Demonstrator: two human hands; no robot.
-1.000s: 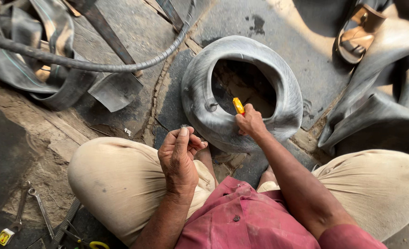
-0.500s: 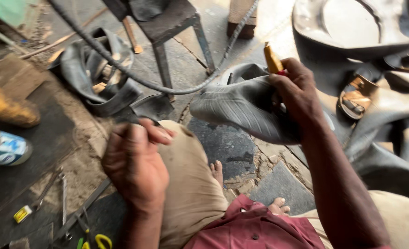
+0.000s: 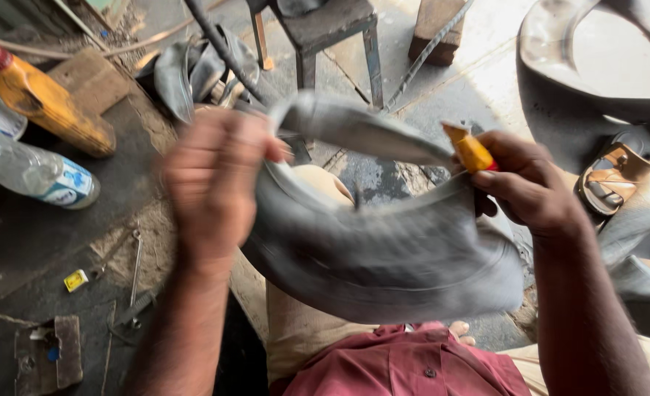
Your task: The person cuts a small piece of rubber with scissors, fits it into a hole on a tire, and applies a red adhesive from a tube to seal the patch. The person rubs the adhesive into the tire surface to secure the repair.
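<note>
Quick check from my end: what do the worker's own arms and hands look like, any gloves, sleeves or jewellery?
Both are bare. The left hand is motion-blurred, with no glove visible; its forearm is uncovered down to the frame edge. The right hand is sharper: no glove, no ring or watch in sight, forearm bare too. The only clothing close by is a dark red buttoned shirt and beige trousers.
</note>
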